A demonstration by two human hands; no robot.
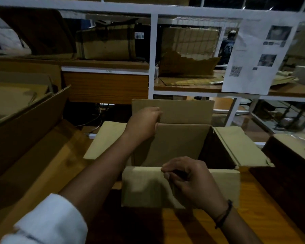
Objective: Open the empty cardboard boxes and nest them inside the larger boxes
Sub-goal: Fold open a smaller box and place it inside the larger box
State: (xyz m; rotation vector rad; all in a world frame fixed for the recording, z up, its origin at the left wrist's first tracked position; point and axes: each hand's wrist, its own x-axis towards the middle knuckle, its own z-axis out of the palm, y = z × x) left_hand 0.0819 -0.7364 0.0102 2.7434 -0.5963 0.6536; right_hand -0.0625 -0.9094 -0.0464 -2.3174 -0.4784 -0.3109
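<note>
The step in hand looks like opening: the cardboard box stands upright in the middle of the wooden table, its four flaps turned out and its inside dark and, as far as it shows, empty. To its left lies a much larger box, open and tilted, which I judge to be the likely host for nesting. At the right edge sits a darker box.

The left hand reaches over the far left corner and curls its fingers around the edge of the far flap, which stands upright. The right hand pinches the top edge of the near flap, folded down outward.

The next move probably calls for lifting the box by those two holds and carrying it left into the larger one, keeping the flaps from catching on its rim.

Beyond the table stands a white-framed shelving rack holding worn cartons, with a printed sheet hung at the right. The room is dim.
</note>
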